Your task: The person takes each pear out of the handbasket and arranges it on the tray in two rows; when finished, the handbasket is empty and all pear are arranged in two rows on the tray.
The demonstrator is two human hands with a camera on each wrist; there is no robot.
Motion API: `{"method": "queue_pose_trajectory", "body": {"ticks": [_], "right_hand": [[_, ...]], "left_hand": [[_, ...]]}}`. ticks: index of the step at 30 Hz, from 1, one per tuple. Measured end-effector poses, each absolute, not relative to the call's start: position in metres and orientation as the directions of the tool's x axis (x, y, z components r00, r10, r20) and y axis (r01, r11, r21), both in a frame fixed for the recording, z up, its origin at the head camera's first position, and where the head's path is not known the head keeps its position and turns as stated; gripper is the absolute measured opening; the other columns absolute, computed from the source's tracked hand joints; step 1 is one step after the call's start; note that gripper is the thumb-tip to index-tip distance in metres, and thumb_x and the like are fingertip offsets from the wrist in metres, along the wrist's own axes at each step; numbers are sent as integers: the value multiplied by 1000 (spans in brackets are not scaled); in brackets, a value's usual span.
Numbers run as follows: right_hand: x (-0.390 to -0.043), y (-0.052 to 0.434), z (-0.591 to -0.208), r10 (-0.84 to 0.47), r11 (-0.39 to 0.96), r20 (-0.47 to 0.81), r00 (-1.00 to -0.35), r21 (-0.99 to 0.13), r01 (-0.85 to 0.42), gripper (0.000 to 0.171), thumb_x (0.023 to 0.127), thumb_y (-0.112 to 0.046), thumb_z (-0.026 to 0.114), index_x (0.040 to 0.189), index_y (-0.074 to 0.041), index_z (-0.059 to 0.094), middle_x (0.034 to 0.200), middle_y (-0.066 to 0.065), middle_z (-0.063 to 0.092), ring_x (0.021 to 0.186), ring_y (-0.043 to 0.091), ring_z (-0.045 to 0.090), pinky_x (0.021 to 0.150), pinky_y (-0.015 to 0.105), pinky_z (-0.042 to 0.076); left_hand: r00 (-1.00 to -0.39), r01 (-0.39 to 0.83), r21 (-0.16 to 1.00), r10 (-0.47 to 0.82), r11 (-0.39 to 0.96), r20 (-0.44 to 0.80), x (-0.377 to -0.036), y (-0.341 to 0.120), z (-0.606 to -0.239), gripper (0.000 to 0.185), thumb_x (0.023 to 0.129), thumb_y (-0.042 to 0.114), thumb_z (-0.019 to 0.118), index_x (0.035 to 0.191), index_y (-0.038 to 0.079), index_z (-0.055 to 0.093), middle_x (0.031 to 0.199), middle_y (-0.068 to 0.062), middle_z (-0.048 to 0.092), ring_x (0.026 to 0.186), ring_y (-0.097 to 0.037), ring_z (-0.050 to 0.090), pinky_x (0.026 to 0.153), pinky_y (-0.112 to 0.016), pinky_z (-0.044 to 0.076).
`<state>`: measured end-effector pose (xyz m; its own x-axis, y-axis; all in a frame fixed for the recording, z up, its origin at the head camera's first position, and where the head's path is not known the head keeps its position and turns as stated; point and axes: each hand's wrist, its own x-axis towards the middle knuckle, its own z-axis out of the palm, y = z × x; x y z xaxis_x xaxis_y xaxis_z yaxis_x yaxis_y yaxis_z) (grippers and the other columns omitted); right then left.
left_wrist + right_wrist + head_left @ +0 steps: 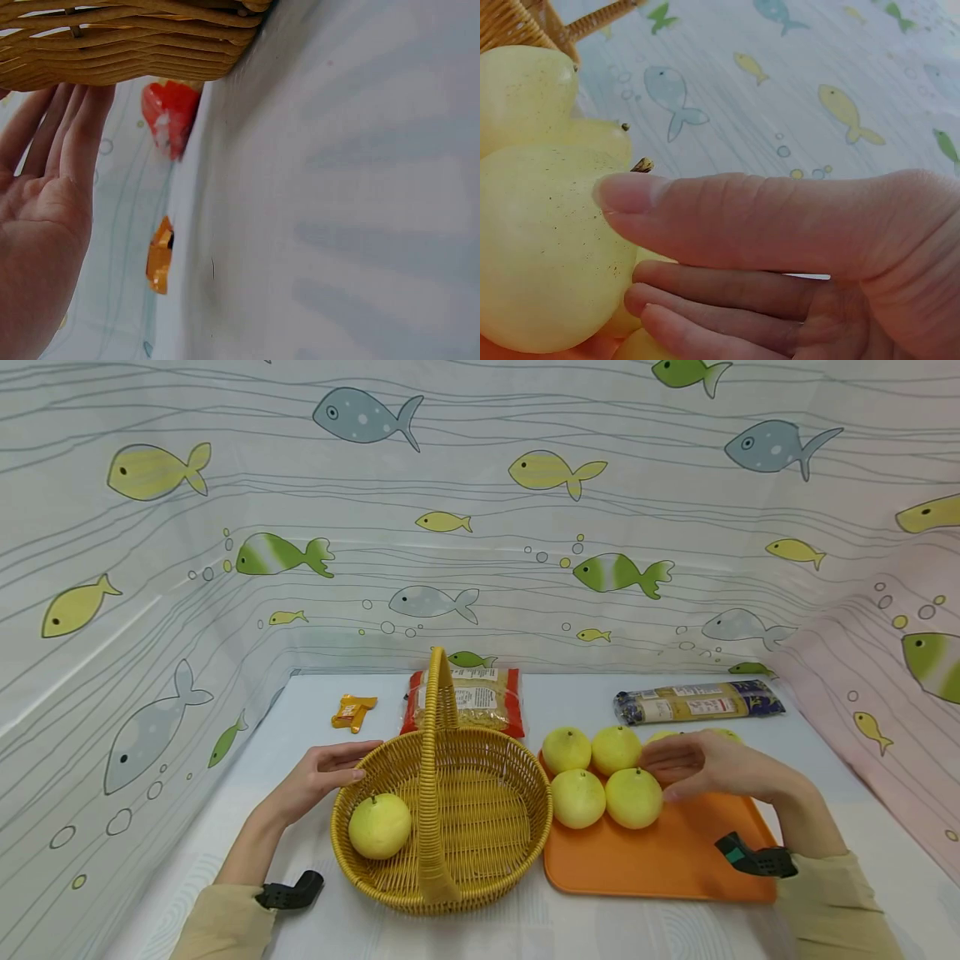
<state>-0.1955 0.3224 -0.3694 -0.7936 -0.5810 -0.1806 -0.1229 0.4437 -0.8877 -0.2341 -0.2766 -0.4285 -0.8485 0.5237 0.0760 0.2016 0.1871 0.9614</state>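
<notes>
A woven wicker basket (pixel 480 810) with a tall arched handle stands in the middle, a round pale-yellow melon (pixel 380 827) lying in its left half. My left hand (pixel 322 777) is at the basket's upper left rim, fingers extended along the outside; the left wrist view shows its straight fingers (pixel 79 142) reaching up to the woven wall. On an orange tray (pixel 637 868) several more melons sit together. My right hand (pixel 712 766) is over the tray beside the nearest right melon (pixel 633 799), fingers fairly straight. In the right wrist view its thumb overlaps a melon (pixel 547 247) near the stem.
Behind the basket lies a red-edged clear bag of pasta (pixel 468 697). A small orange packet (pixel 352 712) is at the back left, and a long dark-ended noodle pack (pixel 697 702) at the back right. A fish-printed curtain (pixel 480 560) surrounds the table.
</notes>
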Motion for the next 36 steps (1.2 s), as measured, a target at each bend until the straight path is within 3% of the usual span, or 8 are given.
{"method": "queue_pose_trajectory", "body": {"ticks": [5, 12, 22, 28, 36], "right_hand": [[-196, 321, -368, -556, 424, -118, -823, -892, -158, 63, 87, -9, 77, 141, 8, 49, 139, 27, 56, 124, 23, 62, 97, 28, 53], [-195, 316, -363, -496, 449, -56, -867, -871, -200, 64, 88, -14, 76, 144, 0, 49, 142, 20, 56, 125, 11, 60, 96, 19, 50], [-198, 312, -365, -464, 434, -1, -886, -872, -226, 61, 88, -16, 77, 142, -7, 52, 140, 16, 58, 124, 10, 61, 98, 20, 49], [-197, 307, -363, -461, 428, 27, -887, -869, -249, 59, 88, -16, 77, 142, -7, 53, 139, 18, 59, 123, 14, 61, 99, 28, 51], [-194, 300, -360, -455, 411, 42, -890, -876, -252, 57, 89, -16, 76, 141, -10, 54, 139, 17, 59, 124, 11, 61, 98, 21, 49]], "left_hand": [[-849, 198, 962, 523, 188, 73, -234, -277, -428, 50, 97, 6, 58, 145, -3, 48, 138, 3, 61, 119, -7, 63, 96, -22, 51], [-848, 203, 962, 524, 185, 78, -234, -276, -427, 50, 97, 6, 58, 145, -4, 48, 138, 3, 62, 119, -7, 62, 96, -22, 51], [-849, 208, 959, 522, 193, 80, -234, -276, -427, 50, 97, 6, 58, 145, -4, 48, 139, 1, 61, 120, -6, 62, 96, -22, 51], [-850, 205, 959, 521, 194, 76, -234, -276, -427, 50, 97, 7, 58, 145, -3, 48, 139, 1, 61, 120, -7, 62, 96, -22, 51], [-852, 204, 959, 519, 198, 74, -233, -276, -427, 50, 97, 7, 58, 145, -3, 49, 139, 0, 61, 119, -7, 63, 96, -22, 51]]}}
